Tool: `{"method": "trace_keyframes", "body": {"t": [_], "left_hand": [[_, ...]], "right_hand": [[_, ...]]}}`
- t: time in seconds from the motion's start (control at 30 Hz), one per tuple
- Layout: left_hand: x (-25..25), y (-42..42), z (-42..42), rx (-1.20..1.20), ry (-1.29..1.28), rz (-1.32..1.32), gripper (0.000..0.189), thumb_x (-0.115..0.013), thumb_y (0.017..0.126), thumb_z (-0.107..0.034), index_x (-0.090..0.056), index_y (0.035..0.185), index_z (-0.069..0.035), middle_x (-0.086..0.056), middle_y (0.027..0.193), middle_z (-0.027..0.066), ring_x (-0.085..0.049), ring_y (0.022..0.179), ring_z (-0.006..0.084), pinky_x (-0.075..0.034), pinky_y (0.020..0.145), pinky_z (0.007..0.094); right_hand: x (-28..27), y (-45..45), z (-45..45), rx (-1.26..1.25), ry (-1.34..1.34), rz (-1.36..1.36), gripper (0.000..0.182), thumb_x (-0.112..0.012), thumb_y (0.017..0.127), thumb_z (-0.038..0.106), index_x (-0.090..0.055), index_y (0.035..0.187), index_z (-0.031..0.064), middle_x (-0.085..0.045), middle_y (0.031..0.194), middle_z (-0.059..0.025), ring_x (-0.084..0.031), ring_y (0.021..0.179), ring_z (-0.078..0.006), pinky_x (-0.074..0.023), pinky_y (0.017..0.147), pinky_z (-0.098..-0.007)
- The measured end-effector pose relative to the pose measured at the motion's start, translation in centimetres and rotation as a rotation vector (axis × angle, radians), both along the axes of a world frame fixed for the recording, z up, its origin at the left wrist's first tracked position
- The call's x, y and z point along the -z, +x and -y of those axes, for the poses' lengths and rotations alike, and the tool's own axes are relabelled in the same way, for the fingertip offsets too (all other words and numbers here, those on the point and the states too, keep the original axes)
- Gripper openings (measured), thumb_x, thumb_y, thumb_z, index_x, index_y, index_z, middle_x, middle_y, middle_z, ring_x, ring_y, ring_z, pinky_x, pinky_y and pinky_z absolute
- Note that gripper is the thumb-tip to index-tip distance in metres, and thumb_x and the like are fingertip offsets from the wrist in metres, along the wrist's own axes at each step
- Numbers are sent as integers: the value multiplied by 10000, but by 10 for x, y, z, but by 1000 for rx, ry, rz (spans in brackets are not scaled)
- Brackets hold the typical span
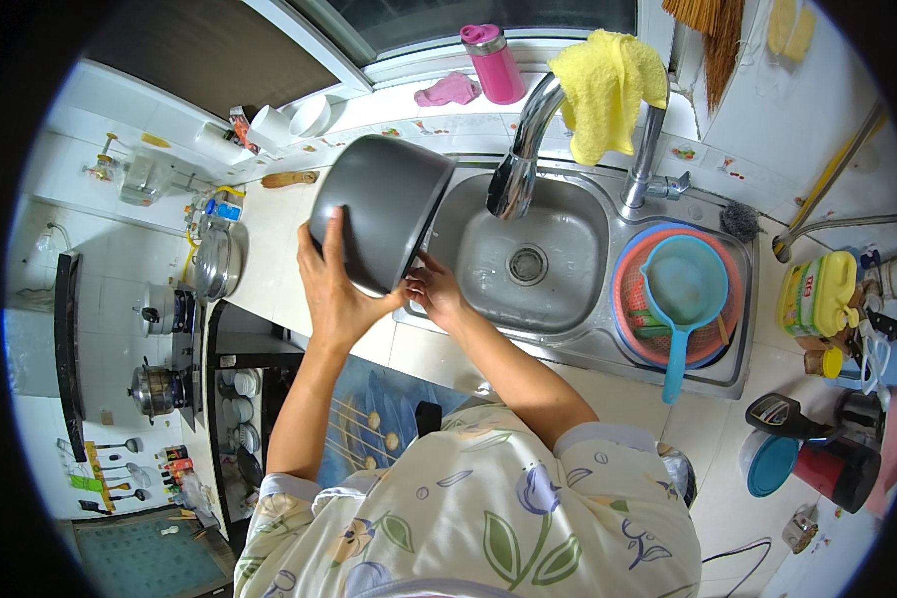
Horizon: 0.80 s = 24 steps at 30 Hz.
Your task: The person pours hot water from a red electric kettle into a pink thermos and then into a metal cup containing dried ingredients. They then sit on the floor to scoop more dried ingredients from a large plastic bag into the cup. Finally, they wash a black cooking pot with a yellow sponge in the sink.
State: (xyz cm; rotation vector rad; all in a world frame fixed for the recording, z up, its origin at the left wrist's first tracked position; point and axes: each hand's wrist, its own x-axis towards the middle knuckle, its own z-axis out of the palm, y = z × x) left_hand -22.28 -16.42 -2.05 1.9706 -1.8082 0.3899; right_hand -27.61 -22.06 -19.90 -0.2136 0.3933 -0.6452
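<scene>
A dark grey cooking pot [381, 202], perhaps a rice cooker's inner pot, is tipped on its side over the counter at the sink's left edge. Its mouth faces right, towards the basin, and its inside is hidden from me. My left hand [336, 280] spreads across the outer wall, thumb along the lower rim. At that same rim, close to the left thumb, the curled fingers of my right hand [435, 290] hold the edge. Right of the pot lies the wet steel sink [486, 288], with a chrome faucet [527, 149] hanging over it.
A yellow cloth [605, 93] drapes over the faucet. A blue ladle [685, 284] rests on a red colander [628, 258] on the drainboard. A pink tumbler [497, 71] stands on the sill. Left are a wooden-handled brush [290, 179] and a glass-lidded pan [217, 261]. Right is a yellow jug [815, 295].
</scene>
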Motion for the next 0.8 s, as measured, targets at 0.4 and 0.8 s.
{"method": "trace_keyframes", "body": {"t": [0.4, 0.8], "left_hand": [[50, 70, -67, -574, 41, -1805, 1009, -544, 677, -657, -142, 1425, -112, -241, 1384, 295, -321, 1239, 458, -279, 978, 598], [44, 29, -106, -257, -242, -2182, 895, -669, 674, -497, -304, 1342, -27, -398, 1306, 193, -435, 1173, 339, -384, 966, 494]], "right_hand": [[-62, -141, 47, -344, -1022, -377, 376, -533, 911, 220, -525, 1191, -31, -617, 1020, -112, -590, 872, -135, -481, 767, -270], [24, -166, 56, -234, -1355, -1279, 280, -586, 835, 138, -610, 1060, -26, -659, 941, -181, -642, 858, -250, -482, 764, -318]]}}
